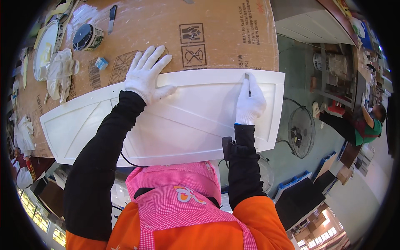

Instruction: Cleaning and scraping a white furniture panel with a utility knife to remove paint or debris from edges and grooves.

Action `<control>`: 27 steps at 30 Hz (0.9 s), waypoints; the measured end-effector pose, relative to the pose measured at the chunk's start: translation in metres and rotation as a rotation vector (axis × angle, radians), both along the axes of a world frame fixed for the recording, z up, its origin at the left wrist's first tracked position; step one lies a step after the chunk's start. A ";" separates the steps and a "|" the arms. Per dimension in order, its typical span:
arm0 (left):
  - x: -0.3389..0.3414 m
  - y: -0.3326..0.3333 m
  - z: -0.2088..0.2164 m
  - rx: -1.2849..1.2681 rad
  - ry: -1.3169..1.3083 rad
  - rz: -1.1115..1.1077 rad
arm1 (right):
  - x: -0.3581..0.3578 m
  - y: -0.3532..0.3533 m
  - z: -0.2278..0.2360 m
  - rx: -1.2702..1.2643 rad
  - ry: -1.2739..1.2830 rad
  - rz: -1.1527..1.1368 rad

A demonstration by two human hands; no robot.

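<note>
A long white panel (183,118) with raised framing strips and diagonal lines lies across the cardboard-covered table in front of me. My left hand (146,75), in a white knit glove, rests palm down at the panel's far edge, fingers spread and reaching past it onto the cardboard. Toward the panel's right end is my right hand (251,100), gloved alike, its fingers closed and pointing away from me. A small grey piece (246,76) shows at its fingertips, against the far framing strip. Its kind is too small to make out.
On the cardboard (225,37) stand a dark-lidded tub (88,37), a putty knife (112,19), a small blue cube (101,63) and a crumpled plastic glove (61,75). A floor fan (301,131) stands right of the table. Another person (366,127) is at the far right.
</note>
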State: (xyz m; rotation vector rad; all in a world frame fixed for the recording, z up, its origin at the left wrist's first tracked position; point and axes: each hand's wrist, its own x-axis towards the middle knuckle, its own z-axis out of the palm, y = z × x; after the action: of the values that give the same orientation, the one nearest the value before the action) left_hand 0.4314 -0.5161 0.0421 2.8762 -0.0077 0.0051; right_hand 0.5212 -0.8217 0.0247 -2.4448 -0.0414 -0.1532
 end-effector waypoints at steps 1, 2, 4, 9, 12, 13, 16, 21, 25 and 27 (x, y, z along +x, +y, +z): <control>0.000 0.000 0.000 -0.002 0.002 0.002 | 0.001 0.001 0.002 -0.034 0.040 -0.026; -0.001 -0.001 -0.001 -0.003 0.004 0.004 | 0.001 0.002 0.004 -0.069 0.080 -0.051; -0.001 0.000 0.000 -0.007 -0.007 0.002 | 0.002 0.004 0.002 -0.062 0.081 -0.094; -0.001 0.001 0.000 -0.017 0.006 0.004 | -0.002 0.008 0.003 -0.033 0.042 -0.032; -0.001 0.000 -0.001 -0.017 0.006 0.002 | -0.001 0.006 -0.002 -0.007 0.058 -0.115; -0.001 0.001 -0.001 -0.005 0.000 0.000 | 0.000 0.008 -0.002 -0.011 0.044 -0.119; -0.002 0.000 -0.002 -0.009 0.006 0.007 | -0.003 0.006 -0.003 -0.005 -0.012 -0.048; -0.001 0.000 -0.001 -0.010 0.010 0.003 | -0.003 0.005 -0.006 -0.031 -0.021 -0.070; -0.002 0.001 -0.002 -0.014 0.008 0.009 | -0.003 0.006 -0.005 -0.052 -0.078 -0.007; -0.002 0.003 -0.001 -0.014 0.010 0.008 | -0.002 0.005 -0.005 -0.055 -0.093 0.046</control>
State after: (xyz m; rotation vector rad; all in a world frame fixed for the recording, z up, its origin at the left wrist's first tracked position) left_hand 0.4294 -0.5135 0.0407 2.8625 0.0056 -0.0081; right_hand 0.5191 -0.8165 0.0194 -2.4877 -0.1452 -0.2480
